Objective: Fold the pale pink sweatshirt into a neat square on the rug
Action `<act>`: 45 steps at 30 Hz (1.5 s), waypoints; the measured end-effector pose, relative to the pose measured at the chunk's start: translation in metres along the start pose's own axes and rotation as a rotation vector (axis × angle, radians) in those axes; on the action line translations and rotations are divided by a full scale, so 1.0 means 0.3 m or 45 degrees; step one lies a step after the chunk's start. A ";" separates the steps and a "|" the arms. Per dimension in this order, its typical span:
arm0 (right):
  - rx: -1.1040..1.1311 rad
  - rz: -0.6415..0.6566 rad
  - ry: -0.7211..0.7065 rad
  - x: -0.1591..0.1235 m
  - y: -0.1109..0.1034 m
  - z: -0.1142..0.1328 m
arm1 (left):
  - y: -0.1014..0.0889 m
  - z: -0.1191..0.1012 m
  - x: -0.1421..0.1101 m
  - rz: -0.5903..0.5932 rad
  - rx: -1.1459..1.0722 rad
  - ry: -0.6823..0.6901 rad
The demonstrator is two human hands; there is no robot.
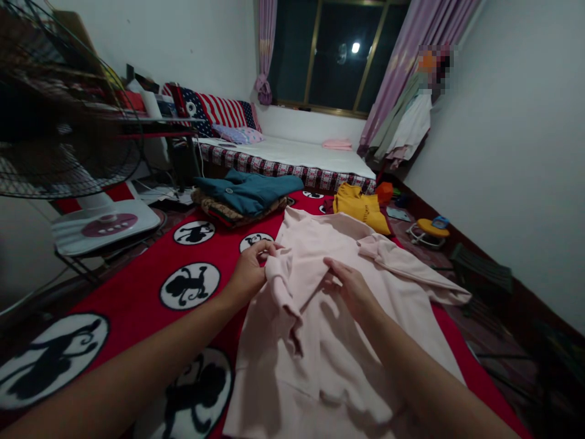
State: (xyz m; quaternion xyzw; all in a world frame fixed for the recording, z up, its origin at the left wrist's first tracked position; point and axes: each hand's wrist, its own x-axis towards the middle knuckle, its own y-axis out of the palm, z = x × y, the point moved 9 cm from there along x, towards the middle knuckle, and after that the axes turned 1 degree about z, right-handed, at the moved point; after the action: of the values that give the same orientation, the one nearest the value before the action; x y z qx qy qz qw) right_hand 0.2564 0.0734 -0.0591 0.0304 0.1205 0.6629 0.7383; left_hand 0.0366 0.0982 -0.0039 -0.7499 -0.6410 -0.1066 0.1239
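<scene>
A pale pink long-sleeved garment (320,341) lies spread on a red blanket (150,268) printed with black-and-white monkey circles. My left hand (250,268) is closed on the garment's left sleeve, which is folded in toward the middle. Just to the right, my right hand (350,286) rests on the chest of the garment, its fingers pressing and pinching the same fold of cloth. The other sleeve (411,268) stretches out to the right.
A stack of folded clothes with a teal piece on top (247,192) sits beyond the garment, a yellow garment (361,207) to its right. A fan (68,122) stands at left. A bed (292,155) is behind, and toys (429,230) lie along the right wall.
</scene>
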 end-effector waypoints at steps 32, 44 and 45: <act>-0.853 -0.158 -0.465 0.007 -0.088 0.021 | 0.139 0.212 0.674 -0.118 0.777 -0.184; -0.766 -0.165 -0.409 0.016 -0.096 -0.012 | 0.169 0.288 0.769 -0.111 0.986 -0.009; -0.847 -0.239 -0.443 0.011 -0.105 0.001 | 0.161 0.295 0.760 -0.122 0.984 0.004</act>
State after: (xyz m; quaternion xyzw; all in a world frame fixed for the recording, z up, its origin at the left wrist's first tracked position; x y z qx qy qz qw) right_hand 0.2873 0.0731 -0.0656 -0.1097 -0.2259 0.5802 0.7748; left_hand 0.1198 0.3328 -0.0176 -0.6169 -0.6681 0.1359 0.3933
